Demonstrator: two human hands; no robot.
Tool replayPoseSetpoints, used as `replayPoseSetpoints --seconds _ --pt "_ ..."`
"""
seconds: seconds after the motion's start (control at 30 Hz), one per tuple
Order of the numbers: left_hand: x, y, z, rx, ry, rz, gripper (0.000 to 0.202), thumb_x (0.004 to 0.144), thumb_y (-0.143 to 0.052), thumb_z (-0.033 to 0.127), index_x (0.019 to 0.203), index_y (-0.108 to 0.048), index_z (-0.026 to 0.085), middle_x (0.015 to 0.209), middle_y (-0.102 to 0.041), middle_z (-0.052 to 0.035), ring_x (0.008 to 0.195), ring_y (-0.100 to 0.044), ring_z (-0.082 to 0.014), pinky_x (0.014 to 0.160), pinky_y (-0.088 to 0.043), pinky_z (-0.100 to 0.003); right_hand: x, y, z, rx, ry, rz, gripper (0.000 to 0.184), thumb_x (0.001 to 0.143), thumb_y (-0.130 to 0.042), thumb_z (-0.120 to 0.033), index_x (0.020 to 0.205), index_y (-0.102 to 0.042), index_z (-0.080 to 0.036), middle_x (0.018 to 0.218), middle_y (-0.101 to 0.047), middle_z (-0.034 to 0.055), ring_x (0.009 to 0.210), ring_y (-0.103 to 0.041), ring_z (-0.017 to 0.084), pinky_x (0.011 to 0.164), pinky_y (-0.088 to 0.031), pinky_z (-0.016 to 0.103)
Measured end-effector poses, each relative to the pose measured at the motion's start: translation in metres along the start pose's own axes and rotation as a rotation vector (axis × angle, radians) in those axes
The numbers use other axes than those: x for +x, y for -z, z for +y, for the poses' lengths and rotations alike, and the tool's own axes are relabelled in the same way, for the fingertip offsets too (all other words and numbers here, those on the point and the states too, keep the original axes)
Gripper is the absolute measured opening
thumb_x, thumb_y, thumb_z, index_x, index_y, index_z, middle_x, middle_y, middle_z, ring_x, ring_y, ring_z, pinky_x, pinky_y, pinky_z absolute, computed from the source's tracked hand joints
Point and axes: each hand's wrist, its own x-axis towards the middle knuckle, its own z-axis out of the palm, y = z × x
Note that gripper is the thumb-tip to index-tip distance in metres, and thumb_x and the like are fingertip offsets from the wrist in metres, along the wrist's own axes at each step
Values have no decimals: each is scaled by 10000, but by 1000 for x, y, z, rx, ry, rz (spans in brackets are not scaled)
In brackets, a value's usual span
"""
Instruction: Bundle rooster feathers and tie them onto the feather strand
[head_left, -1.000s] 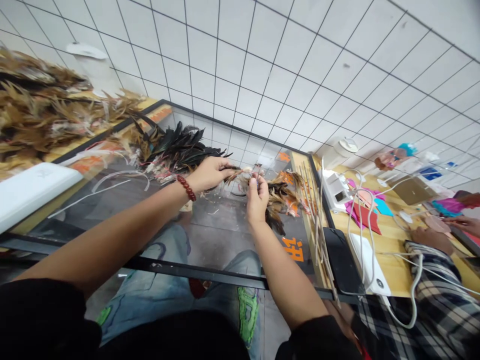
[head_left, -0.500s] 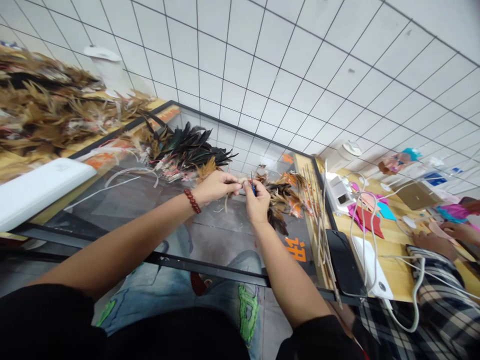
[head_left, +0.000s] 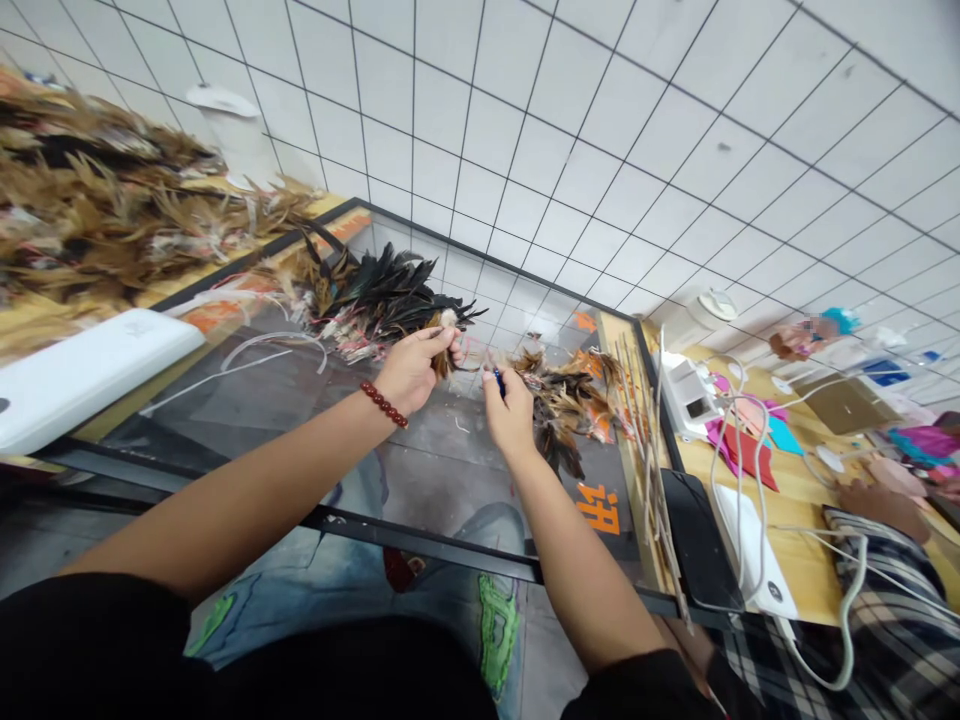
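Note:
My left hand (head_left: 412, 372), with a red bead bracelet on its wrist, pinches a small brown feather bunch (head_left: 442, 364) with a pale, fluffy end. Closed around a small blue-handled tool (head_left: 499, 380) is my right hand (head_left: 511, 408), just to the right of the left; the tool's working end is too small to make out. A thin reddish strand seems to run between the hands. Behind my left hand lies a pile of black feathers (head_left: 390, 295). Brown feathers (head_left: 574, 395) lie beside my right hand on the glass tabletop (head_left: 435, 480).
A large heap of brown feathers (head_left: 97, 220) covers the left table, near a white box (head_left: 97, 375). Thin sticks (head_left: 646, 460) line the right edge, beside a phone (head_left: 701, 540) and a cabled white power bank (head_left: 754, 550). Another person's hand (head_left: 885, 508) rests farther right.
My hands have come apart: the left moved slightly left with the feather bunch, the right stayed close by with the blue-handled tool. The whole view shifted a little.

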Motion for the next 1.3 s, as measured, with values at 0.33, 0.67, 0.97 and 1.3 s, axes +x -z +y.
replayPoseSetpoints --seconds 0.33,0.67,0.97,1.3 --pt "-4 -1 -12 34 59 -45 78 738 -711 146 734 -659 88 646 -589 -22 595 -535 -87 618 -450 -217 -3 -2 2 -1 154 -41 325 931 -450 -373 1141 -612 -185 1171 -663 118 1108 -587 224 983 -430 382" --pt "-6 2 -17 88 70 -133 143 683 -761 212 721 -677 103 654 -598 -25 613 -543 -100 631 -450 -236 -1 1 1 81 119 -60 275 925 -432 -359 977 -643 -191 957 -683 63 912 -608 196 867 -447 325" --pt "-3 3 -14 32 105 -97 99 715 -734 165 725 -667 93 665 -600 -30 621 -548 -97 645 -464 -236 0 0 6 -34 53 -41 238 896 -472 -388 943 -601 -194 858 -631 38 817 -542 185 792 -416 308" --pt "-8 0 -16 252 46 -128 150 671 -762 217 634 -670 105 609 -612 -40 588 -542 -110 621 -433 -251 -2 3 -1 58 100 -62 231 903 -461 -362 976 -614 -204 918 -661 51 889 -582 200 866 -429 332"
